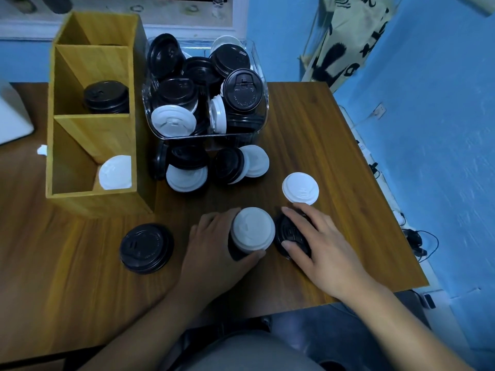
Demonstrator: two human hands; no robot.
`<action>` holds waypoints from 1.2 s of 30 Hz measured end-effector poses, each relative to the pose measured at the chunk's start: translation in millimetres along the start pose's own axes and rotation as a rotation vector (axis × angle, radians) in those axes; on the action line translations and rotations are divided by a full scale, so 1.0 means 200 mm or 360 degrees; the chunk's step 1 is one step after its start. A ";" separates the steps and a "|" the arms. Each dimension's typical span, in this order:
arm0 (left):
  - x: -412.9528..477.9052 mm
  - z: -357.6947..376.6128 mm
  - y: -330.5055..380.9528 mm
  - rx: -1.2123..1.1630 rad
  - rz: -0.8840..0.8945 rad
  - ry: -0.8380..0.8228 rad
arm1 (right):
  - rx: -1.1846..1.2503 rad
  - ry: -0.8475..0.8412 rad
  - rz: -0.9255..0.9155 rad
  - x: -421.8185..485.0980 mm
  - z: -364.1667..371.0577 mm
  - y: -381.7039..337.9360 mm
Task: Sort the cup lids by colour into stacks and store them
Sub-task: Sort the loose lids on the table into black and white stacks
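My left hand [214,250] grips a short stack of lids with a white lid [253,228] on top and black showing beneath. My right hand [318,242] curls round a tilted black lid [288,232] just to its right. A single white lid [300,188] lies behind my right hand. A black lid stack [146,247] stands to the left of my left hand. The wooden organiser [91,124] holds black lids [106,97] in its middle compartment and white lids [115,172] in its near one.
A clear bin [263,84] full of mixed black and white lids stands behind, tipped toward me. Several lids [206,167] have spilled in front of it. The wooden table [67,290] ends at the right near a blue wall with cables on the floor.
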State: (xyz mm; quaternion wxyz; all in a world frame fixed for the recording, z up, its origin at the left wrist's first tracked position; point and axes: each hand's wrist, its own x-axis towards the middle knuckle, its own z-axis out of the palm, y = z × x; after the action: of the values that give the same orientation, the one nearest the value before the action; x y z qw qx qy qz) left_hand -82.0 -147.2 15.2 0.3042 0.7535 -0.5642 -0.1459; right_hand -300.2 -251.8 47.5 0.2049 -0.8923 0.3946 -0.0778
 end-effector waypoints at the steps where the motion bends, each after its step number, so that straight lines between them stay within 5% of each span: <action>1: 0.00 0.00 0.00 -0.0002 0.0005 0.0004 | -0.0049 -0.0007 0.0005 0.00 0.00 0.00; 6: -0.01 0.00 0.00 -0.0001 0.0008 0.0012 | 0.0192 -0.0171 0.0044 0.02 -0.07 0.00; 9: 0.00 0.00 0.00 -0.0028 0.0016 0.0018 | 0.0629 0.0090 0.0117 0.08 -0.18 0.05; 11: 0.00 0.00 0.00 -0.0016 0.0015 0.0017 | 0.0505 0.0199 0.0087 0.18 -0.25 0.13; 18: 0.00 0.01 0.00 -0.0015 -0.0003 0.0040 | 0.0067 -0.0699 0.0034 0.55 -0.31 0.27; 24: 0.00 0.02 0.00 -0.0008 -0.0033 0.0040 | -0.0315 -0.0450 0.0200 0.61 -0.28 0.21; 31: 0.01 0.01 0.00 0.0014 -0.0076 0.0015 | -0.0011 -0.0038 0.0166 0.42 -0.36 -0.11; 36: 0.01 0.02 -0.01 0.0018 -0.0075 0.0030 | -0.0207 -0.0247 0.0152 0.33 -0.25 -0.32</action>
State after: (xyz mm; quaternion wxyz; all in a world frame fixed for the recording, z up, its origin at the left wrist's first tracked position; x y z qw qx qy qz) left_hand -82.5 -149.9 11.6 0.3017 0.7697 -0.5443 -0.1427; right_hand -227.2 -276.7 118.4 0.1800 -0.8873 0.4237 0.0272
